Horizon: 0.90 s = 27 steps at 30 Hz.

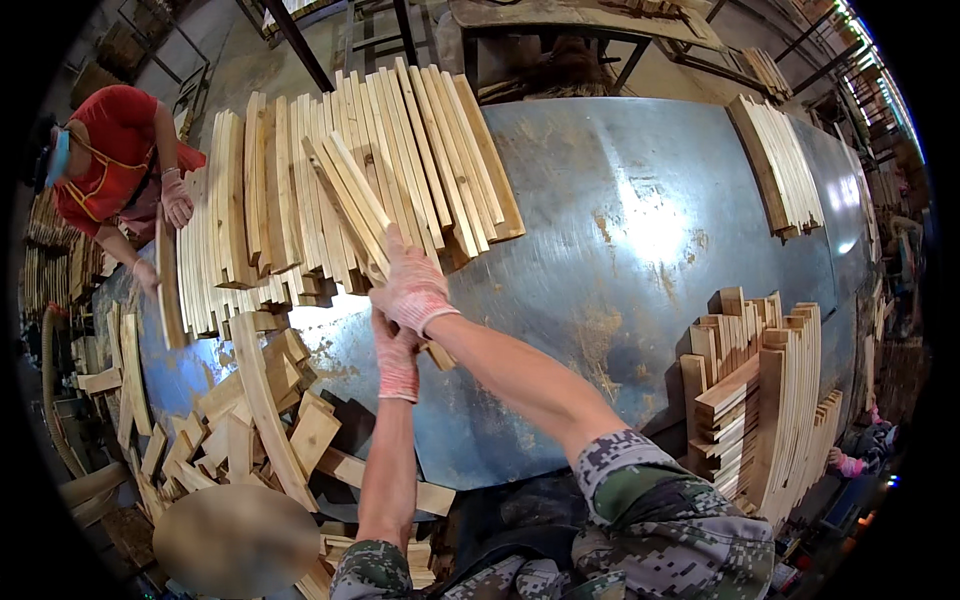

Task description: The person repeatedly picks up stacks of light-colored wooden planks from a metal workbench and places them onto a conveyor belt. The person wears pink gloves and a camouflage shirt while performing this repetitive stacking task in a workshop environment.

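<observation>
Two gloved hands clamped together on one bundle of curved wooden slats (350, 200), held tilted above the counter (640, 230). Right hand (412, 290) wrapped over the bundle's near end, fingers closed around it. Left hand (397, 355) just below and touching the right, gripping the same near end from underneath. Bundle slanting up and to the far left, its far end lying over the big row of slats (330, 190) stacked on edge across the far left of the counter. Grey sheet-metal top, scratched and rust-spotted, bare in the middle. Far right: a second, smaller row of slats (780, 165) leaning on edge. Near right: a tall stack of curved pieces (770, 400) standing upright at the counter's edge. Near left: a loose heap of offcuts (250, 420), short blocks and bent strips lying crosswise, just beside the left forearm. Far left: another person in a red top (110, 150), gloved, one hand (177, 200) touching the left end of the big row, the other hand (146, 275) lower, holding a single upright slat (167, 285). Camouflage sleeves (660, 510) rolled above both elbows at the near edge.
</observation>
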### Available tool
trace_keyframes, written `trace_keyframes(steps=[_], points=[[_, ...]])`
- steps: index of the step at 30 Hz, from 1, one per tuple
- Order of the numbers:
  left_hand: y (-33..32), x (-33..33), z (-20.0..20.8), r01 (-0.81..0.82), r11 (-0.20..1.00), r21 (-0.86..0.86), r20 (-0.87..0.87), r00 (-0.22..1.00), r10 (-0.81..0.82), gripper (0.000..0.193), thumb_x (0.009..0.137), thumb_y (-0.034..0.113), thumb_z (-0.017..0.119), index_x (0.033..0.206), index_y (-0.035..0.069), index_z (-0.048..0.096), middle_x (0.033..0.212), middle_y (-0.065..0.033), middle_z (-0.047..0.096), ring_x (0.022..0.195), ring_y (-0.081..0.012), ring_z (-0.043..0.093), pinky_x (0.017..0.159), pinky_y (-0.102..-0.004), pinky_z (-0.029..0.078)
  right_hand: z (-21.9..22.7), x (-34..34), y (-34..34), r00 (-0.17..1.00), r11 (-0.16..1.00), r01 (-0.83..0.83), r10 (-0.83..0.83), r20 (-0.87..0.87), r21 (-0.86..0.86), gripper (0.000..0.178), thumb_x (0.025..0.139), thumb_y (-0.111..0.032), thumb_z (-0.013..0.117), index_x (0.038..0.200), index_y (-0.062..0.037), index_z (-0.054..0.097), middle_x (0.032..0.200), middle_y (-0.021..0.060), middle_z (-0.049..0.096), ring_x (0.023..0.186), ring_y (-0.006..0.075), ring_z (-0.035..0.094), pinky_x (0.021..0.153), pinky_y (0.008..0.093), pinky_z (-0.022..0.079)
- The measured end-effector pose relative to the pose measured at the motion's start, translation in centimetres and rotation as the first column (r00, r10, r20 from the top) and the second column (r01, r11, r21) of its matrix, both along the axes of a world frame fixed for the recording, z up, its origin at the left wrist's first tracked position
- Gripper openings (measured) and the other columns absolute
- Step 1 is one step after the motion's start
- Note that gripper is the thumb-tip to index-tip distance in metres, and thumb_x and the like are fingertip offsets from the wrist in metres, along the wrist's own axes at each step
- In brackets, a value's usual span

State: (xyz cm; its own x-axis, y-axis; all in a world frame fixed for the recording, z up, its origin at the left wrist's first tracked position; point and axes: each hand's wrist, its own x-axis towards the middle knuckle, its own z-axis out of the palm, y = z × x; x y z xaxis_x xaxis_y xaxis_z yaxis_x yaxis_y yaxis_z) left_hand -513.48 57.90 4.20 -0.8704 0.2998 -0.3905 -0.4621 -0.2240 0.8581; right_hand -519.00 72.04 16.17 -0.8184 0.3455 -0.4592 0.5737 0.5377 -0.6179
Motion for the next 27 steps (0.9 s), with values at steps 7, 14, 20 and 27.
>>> trace_keyframes(steps=[7,14,20,27], points=[[1.5,8.2,5.2,-0.015,0.958,0.287,0.272,0.960,-0.066,0.080,0.092,0.024,0.082,0.157,0.008,0.039,0.133,-0.0078,0.065,0.113,-0.0219,0.068,0.099,-0.0390,0.057,3.5,15.2,3.4,0.995,0.991,0.091,-0.095,-0.033,-0.100,0.110,0.081,-0.033,0.082,0.169,-0.0129,0.020,0.137,0.0270,0.060,0.128,0.0416,0.062,0.107,0.0503,0.052],[8.2,16.4,7.5,0.148,0.989,0.006,0.240,0.960,-0.146,0.062,0.093,0.026,0.080,0.143,0.002,0.052,0.126,-0.0122,0.067,0.112,-0.0269,0.069,0.098,-0.0445,0.059,5.3,32.2,5.3,0.984,0.981,0.172,-0.175,-0.021,-0.092,0.125,0.074,-0.042,0.090,0.170,-0.0067,0.017,0.149,0.0276,0.053,0.138,0.0430,0.055,0.115,0.0451,0.047],[13.6,29.6,13.0,0.320,0.888,0.331,0.190,0.899,-0.394,0.059,0.089,0.014,0.076,0.141,0.003,0.051,0.124,-0.0127,0.066,0.107,-0.0261,0.068,0.095,-0.0408,0.060,5.5,47.3,10.2,0.840,0.853,0.450,-0.505,-0.197,-0.265,0.094,0.092,-0.049,0.075,0.162,0.0005,0.037,0.152,0.0282,0.052,0.141,0.0411,0.053,0.117,0.0424,0.043],[20.0,49.8,13.2,0.480,0.776,0.409,0.313,0.725,-0.613,0.058,0.088,0.018,0.078,0.140,0.005,0.055,0.122,-0.0088,0.068,0.109,-0.0247,0.069,0.097,-0.0409,0.059,7.8,68.3,13.9,0.800,0.823,0.564,-0.527,-0.287,0.063,0.052,0.103,-0.046,0.058,0.133,-0.0039,0.067,0.117,0.0276,0.070,0.111,0.0456,0.067,0.097,0.0504,0.054]])
